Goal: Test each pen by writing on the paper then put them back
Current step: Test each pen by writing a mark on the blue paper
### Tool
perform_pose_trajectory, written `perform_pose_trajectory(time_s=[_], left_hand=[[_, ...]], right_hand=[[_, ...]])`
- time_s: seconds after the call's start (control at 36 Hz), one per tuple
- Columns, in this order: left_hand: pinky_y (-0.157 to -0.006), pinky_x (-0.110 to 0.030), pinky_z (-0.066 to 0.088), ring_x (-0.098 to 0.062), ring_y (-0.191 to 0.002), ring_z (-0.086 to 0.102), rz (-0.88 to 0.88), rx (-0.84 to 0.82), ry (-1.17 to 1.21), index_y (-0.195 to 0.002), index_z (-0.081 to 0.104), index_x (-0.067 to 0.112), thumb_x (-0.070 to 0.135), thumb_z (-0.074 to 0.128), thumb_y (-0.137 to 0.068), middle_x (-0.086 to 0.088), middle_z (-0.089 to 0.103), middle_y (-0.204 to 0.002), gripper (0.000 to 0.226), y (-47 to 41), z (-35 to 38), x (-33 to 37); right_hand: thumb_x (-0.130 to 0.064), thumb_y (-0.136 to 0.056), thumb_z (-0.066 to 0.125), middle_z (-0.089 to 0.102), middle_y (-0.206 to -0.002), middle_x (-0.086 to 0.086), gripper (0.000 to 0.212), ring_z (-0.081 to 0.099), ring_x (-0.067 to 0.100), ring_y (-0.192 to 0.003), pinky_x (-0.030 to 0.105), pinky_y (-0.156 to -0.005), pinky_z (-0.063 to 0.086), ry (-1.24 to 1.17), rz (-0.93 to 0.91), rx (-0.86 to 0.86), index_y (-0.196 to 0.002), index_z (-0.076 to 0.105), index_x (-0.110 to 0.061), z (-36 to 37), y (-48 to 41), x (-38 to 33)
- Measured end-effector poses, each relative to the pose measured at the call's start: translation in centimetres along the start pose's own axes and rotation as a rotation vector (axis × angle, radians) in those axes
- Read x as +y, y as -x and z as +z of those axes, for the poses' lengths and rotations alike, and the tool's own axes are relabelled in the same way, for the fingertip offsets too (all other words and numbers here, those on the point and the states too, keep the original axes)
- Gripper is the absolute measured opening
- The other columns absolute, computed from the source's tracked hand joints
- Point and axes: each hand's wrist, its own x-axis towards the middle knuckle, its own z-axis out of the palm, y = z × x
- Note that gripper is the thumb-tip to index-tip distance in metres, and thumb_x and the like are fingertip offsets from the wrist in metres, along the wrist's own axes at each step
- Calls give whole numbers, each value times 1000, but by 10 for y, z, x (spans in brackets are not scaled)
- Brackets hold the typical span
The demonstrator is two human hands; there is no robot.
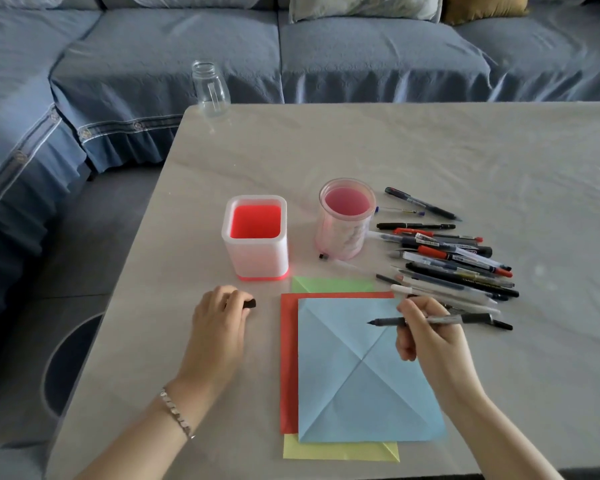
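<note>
My right hand (426,336) grips an uncapped black-and-silver marker (440,320), its tip pointing left just above the blue creased paper (357,386). That sheet lies on top of red paper (289,358), green paper (329,284) and yellow paper (326,451). Resting on the table to the left of the sheets, my left hand (219,317) holds a small black pen cap (250,304) in curled fingers. A pile of several pens (454,265) lies to the right, behind my right hand. Two holders stand behind the paper: a square white-and-red one (256,252) and a round pink one (343,233).
A clear glass jar (211,90) stands at the table's far left corner. A small black cap (323,256) lies by the round holder. A blue sofa (222,57) runs behind and left of the table (430,150). The table's left edge drops to the floor.
</note>
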Motion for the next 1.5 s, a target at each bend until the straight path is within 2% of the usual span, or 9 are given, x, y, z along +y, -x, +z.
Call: perform_pose_trajectory(time_s=[0.08, 0.17, 0.28, 0.36, 0.56, 0.72, 0.89, 1.19, 1.5], left_hand=[[-81, -31, 31, -24, -89, 49, -13, 23, -60, -93, 60, 14, 15, 49, -81, -8, 57, -92, 16, 0, 6, -1], [-94, -37, 32, -32, -105, 52, 62, -4, -53, -111, 54, 13, 19, 43, -85, -12, 56, -112, 29, 0, 8, 16], [-107, -38, 23, -23, -129, 36, 314, -196, -5, -124, 47, 14, 29, 41, -87, -10, 47, -139, 40, 9, 11, 41], [-108, -41, 18, -20, -133, 31, 348, -324, -69, -127, 47, 16, 40, 40, -87, -9, 40, -145, 47, 19, 19, 47], [-104, -45, 21, -22, -134, 31, 304, -402, -78, -130, 48, 20, 54, 39, -85, -8, 45, -142, 57, 29, 26, 49], [-106, -45, 22, -24, -132, 36, 305, -374, -20, -127, 52, 27, 53, 41, -84, -4, 47, -139, 52, 29, 26, 46], [-106, -44, 25, -24, -132, 37, 243, -334, 46, -121, 59, 28, 55, 49, -79, -7, 50, -137, 52, 30, 28, 46], [-105, -41, 25, -26, -126, 48, 164, -354, 80, -115, 66, 25, 61, 48, -73, -11, 54, -133, 59, 26, 25, 44], [-106, -39, 24, -25, -129, 45, 124, -393, 92, -117, 65, 27, 61, 48, -71, -11, 51, -136, 59, 26, 22, 45]], right_hand=[[-6, -93, 46, 43, -40, -3, 22, 36, 12, -37, 16, -39, 31, 23, 12, -1, -71, 48, -7, 1, 3, 2], [-7, -92, 46, 44, -41, -2, 21, 37, 12, -38, 16, -39, 32, 42, 10, 5, -72, 50, -7, 2, 5, 2], [-8, -92, 46, 46, -43, -2, 20, 40, 11, -38, 16, -40, 33, 33, -6, 17, -74, 55, -7, 4, 4, 3], [-9, -94, 44, 52, -46, 1, 22, 48, 13, -42, 18, -43, 38, -34, -21, 16, -78, 60, -9, 6, 1, 5], [-9, -96, 40, 68, -68, 7, 27, 65, 18, -62, 22, -54, 52, -92, -55, -54, -84, 64, -6, 19, -7, 5], [-14, -90, 54, 65, -54, 1, 22, 60, 13, -50, 21, -49, 50, -43, -99, 13, -70, 62, -9, 44, -16, 5], [-22, -83, 66, 51, -35, -1, 37, 45, 11, -33, 22, -42, 41, 66, -161, 113, -54, 49, -7, 77, -31, 19], [-15, -81, 61, 49, -45, 22, 42, 40, 23, -45, 34, -49, 38, 270, -271, 230, -46, 41, -4, 97, -43, 50], [-24, -74, 55, 48, -45, 20, 37, 43, 31, -47, 36, -49, 38, 362, -344, 185, -46, 40, -5, 101, -45, 53]])
